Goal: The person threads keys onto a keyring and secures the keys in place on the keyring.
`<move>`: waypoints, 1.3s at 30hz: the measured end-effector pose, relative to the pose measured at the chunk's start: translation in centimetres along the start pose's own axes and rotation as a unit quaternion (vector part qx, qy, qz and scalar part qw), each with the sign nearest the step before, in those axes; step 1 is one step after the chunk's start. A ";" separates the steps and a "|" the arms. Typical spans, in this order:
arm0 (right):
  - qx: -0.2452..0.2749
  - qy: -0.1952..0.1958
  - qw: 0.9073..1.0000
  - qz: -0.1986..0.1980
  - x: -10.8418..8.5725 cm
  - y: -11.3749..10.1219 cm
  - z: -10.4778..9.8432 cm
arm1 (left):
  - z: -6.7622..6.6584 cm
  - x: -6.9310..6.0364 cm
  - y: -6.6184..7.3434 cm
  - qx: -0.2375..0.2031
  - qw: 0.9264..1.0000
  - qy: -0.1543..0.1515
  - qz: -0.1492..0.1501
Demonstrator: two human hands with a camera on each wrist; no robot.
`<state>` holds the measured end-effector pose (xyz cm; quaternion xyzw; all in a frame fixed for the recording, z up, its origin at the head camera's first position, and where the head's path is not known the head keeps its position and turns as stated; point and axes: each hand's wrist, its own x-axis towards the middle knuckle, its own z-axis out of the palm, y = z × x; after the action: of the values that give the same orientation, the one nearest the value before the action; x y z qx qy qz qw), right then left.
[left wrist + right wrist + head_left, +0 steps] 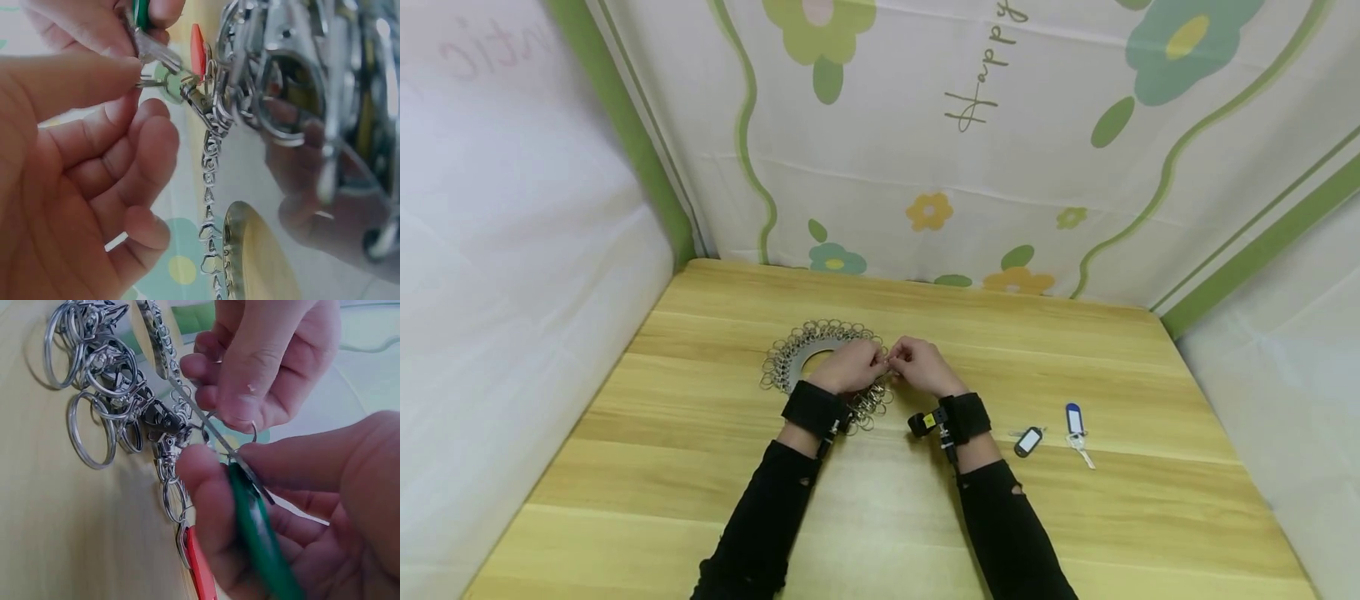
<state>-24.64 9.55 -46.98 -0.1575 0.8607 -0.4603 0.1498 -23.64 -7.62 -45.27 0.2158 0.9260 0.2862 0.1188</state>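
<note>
A round grey metal plate (790, 367), edged with many swivel clasps and split rings, lies on the table under my left hand (853, 365). That hand pinches a small split ring (254, 430) between thumb and forefinger, beside the clasps at the plate's right edge. My right hand (921, 365) meets it there, gripping a green key tag (259, 537) between thumb and fingers. A silver key (215, 431) lies across the tag's end, by the pinched ring. A red key tag (201, 565) hangs from a nearby clasp. How ring and tag join is partly hidden by fingers.
To the right on the wooden table (1150, 517) lie a black key tag (1028, 442) and a blue key tag (1074, 418) with silver keys (1080, 446). Fabric walls (865, 167) with printed flowers rise at the back and both sides.
</note>
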 end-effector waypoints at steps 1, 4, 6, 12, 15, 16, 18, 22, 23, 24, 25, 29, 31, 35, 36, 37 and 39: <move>0.003 0.001 1.000 -0.002 0.0 0.0 0.0 | 0.0 0.0 0.1 -0.003 1.000 0.001 0.001; 0.008 -0.001 1.000 -0.011 0.0 0.0 0.0 | -0.1 -0.1 0.2 -0.001 1.000 -0.001 0.005; 0.008 -0.003 1.000 -0.016 -0.1 0.0 0.0 | -0.1 -0.2 0.2 0.005 1.000 -0.004 0.005; 0.000 -0.008 0.999 -0.035 0.0 0.0 -0.2 | -0.3 -0.3 0.2 0.004 1.000 -0.003 0.004; -0.009 -0.013 0.999 -0.034 0.0 0.1 -0.2 | -0.3 -0.3 0.2 -0.012 1.000 -0.007 0.001; -0.011 -0.015 0.999 -0.033 0.0 0.1 -0.1 | -0.3 -0.3 0.2 -0.017 1.000 -0.008 0.001; -0.013 -0.015 0.999 -0.032 -0.1 0.0 -0.1 | -0.3 -0.4 0.2 -0.020 1.000 -0.010 -0.001; -0.013 0.002 0.999 -0.029 -0.2 -0.2 -0.1 | -0.2 -0.3 0.1 -0.027 0.999 -0.016 0.004; -0.013 0.007 1.000 -0.027 -0.2 -0.3 -0.1 | -0.2 -0.3 0.1 -0.027 0.999 -0.017 0.007; -0.011 0.011 1.000 -0.024 -0.3 -0.3 -0.1 | -0.2 -0.4 0.1 -0.028 0.999 -0.019 0.010; -0.012 0.015 1.000 -0.022 -0.3 -0.3 -0.1 | -0.2 -0.3 0.0 -0.028 0.999 -0.022 0.014; -0.011 0.015 1.000 -0.010 -0.3 -0.3 -0.2 | -0.2 -0.4 0.0 -0.021 0.999 -0.024 0.023; -0.015 0.014 1.000 -0.010 -0.3 -0.3 -0.2 | -0.2 -0.4 0.0 -0.018 0.999 -0.020 0.023; -0.020 0.012 1.000 -0.014 -0.2 -0.4 -0.3 | -0.2 -0.4 0.1 -0.009 1.000 -0.014 0.020; -0.020 0.010 1.000 -0.015 -0.2 -0.4 -0.3 | -0.2 -0.4 0.1 -0.006 1.000 -0.014 0.019; -0.020 0.008 1.000 -0.017 -0.3 -0.5 -0.3 | -0.2 -0.4 0.0 -0.002 1.000 -0.014 0.018; -0.020 0.005 1.000 -0.021 -0.3 -0.5 -0.4 | -0.3 -0.3 0.1 0.004 1.000 -0.016 0.016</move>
<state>-24.49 9.70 -46.31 -0.1763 0.8669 -0.4469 0.1331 -23.45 -7.82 -44.99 0.2358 0.9216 0.2804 0.1281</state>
